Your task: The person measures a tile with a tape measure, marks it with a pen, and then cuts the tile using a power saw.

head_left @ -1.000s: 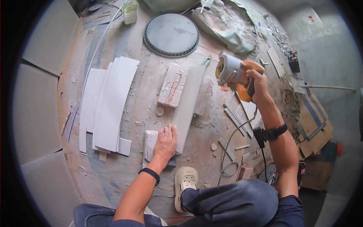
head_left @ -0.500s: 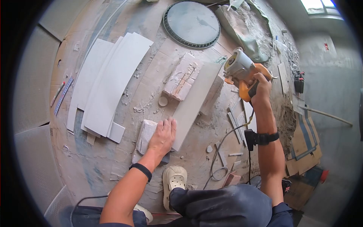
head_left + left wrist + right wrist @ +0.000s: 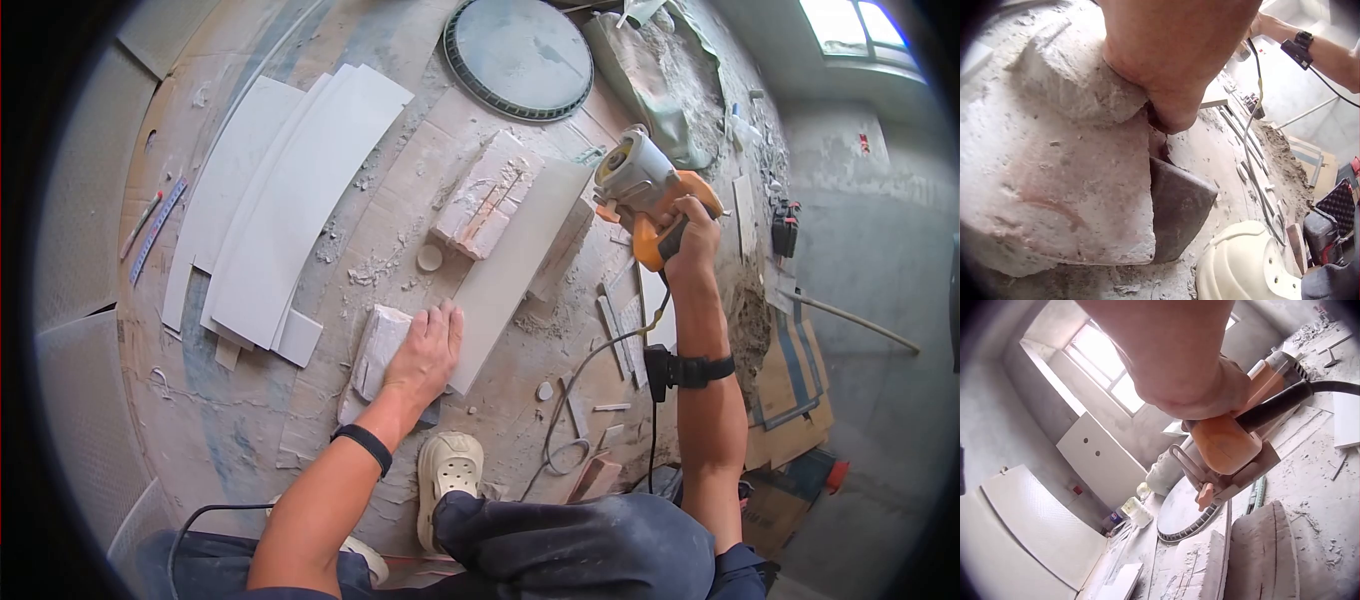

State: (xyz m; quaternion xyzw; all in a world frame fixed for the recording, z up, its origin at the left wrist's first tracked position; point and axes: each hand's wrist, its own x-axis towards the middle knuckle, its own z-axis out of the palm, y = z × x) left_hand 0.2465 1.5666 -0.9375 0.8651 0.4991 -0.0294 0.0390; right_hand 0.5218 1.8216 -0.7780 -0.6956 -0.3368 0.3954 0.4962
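Observation:
In the head view the left hand (image 3: pixel 425 352) rests at the near end of a long pale tile strip (image 3: pixel 520 265), its fingers over the strip's left edge. Beside that hand lies a rough whitish block (image 3: pixel 380 345), which fills much of the left wrist view (image 3: pixel 1066 181). The right hand (image 3: pixel 695 240) grips an orange and grey power tool (image 3: pixel 640 180) by its handle, above and right of the strip's far end. From the right wrist, the tool's orange body (image 3: pixel 1225 447) hangs over the blocks. A scored block (image 3: pixel 490 195) lies left of the strip.
White tile sheets (image 3: pixel 300 210) are stacked at the left, near a pen (image 3: pixel 141 225) and a blue-white ruler (image 3: pixel 158 232). A round grey lid (image 3: pixel 520 55) lies at the back. The cord (image 3: pixel 575 375) loops over tile offcuts (image 3: pixel 615 335). A cream shoe (image 3: pixel 450 475) stands close by.
The head view has shifted, so the floor items appear lower left or higher up. The left hand stays on the strip; the right hand still grips the tool, with little change in its place.

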